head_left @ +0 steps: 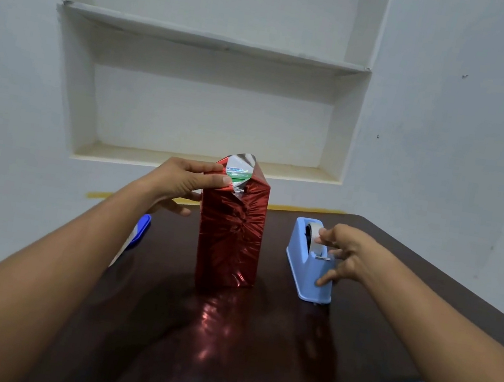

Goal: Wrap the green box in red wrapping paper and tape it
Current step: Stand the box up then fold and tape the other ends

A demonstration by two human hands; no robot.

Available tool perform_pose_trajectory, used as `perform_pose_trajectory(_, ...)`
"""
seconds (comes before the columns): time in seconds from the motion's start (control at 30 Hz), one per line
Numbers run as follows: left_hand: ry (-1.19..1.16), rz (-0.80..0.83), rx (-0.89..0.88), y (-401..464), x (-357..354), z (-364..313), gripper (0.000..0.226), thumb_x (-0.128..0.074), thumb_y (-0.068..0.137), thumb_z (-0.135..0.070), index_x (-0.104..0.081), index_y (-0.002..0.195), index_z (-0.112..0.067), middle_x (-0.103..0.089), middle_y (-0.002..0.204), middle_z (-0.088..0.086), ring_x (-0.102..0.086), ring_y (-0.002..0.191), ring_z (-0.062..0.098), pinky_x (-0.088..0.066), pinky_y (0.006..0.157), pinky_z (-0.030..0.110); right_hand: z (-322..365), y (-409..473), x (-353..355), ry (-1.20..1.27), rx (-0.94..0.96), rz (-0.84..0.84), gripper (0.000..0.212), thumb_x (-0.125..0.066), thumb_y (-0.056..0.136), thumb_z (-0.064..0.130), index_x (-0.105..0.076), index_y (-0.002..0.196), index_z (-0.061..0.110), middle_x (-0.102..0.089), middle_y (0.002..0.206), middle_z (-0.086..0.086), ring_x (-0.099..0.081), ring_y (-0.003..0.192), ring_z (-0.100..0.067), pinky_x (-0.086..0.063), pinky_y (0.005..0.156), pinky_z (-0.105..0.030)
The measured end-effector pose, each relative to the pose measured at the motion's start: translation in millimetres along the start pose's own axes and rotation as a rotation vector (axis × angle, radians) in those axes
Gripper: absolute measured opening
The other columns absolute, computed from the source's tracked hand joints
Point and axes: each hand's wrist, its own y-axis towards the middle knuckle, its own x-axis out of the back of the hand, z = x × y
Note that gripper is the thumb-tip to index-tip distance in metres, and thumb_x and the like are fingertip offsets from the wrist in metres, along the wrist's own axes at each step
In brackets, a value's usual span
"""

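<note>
The tall box stands upright mid-table, its sides covered in shiny red wrapping paper (230,237). At the top the paper is still loose, showing its silver underside and a bit of the green box (240,175). My left hand (186,180) grips the top left of the box, thumb pressing a folded red flap down. My right hand (343,251) is at the light blue tape dispenser (305,265) to the right, thumb and fingers pinching the free end of the white tape (317,247) near the cutter.
The dark brown table (221,334) runs to an edge at the front and right. A blue and white object (140,232) lies at the left, partly hidden behind my left forearm. A white wall with recessed shelves (215,39) stands behind.
</note>
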Motion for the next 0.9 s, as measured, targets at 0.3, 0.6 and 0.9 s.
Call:
perform_pose_trajectory(0.3, 0.006, 0.005, 0.003, 0, 1, -1, 0.042, -0.088, 0.071, -0.051, -0.077, 0.111, -0.047, -0.079, 0.101, -0.014, -0.073, 0.101, 0.018, -0.057, 0.072, 0.037, -31, -2, -3, 0.199, 0.169, -0.115, 0.021, -0.060, 0.087, 0.002, -0.071, 0.105, 0.004, -0.067, 0.119, -0.013, -0.061, 0.104, -0.039, -0.058, 0.059, -0.065)
perform_pose_trajectory(0.6, 0.001, 0.007, 0.005, -3, 0, -2, 0.044, -0.089, 0.071, -0.049, -0.077, 0.113, -0.045, -0.079, 0.104, -0.012, -0.074, 0.101, 0.019, -0.057, 0.070, 0.037, -48, -1, -2, 0.286, 0.180, -0.107, 0.038, -0.062, 0.076, -0.005, -0.067, 0.113, -0.005, -0.065, 0.112, -0.016, -0.062, 0.099, -0.033, -0.060, 0.073, -0.058)
perform_pose_trajectory(0.9, -0.002, 0.015, -0.001, -3, 1, -1, 0.048, -0.089, 0.068, -0.052, -0.077, 0.115, -0.045, -0.079, 0.106, -0.012, -0.074, 0.099, 0.019, -0.058, 0.073, 0.039, -73, 13, 0, 0.161, 0.198, -0.221, 0.043, -0.083, 0.073, 0.007, -0.069, 0.113, 0.002, -0.065, 0.114, -0.013, -0.067, 0.098, -0.030, -0.065, 0.068, -0.050)
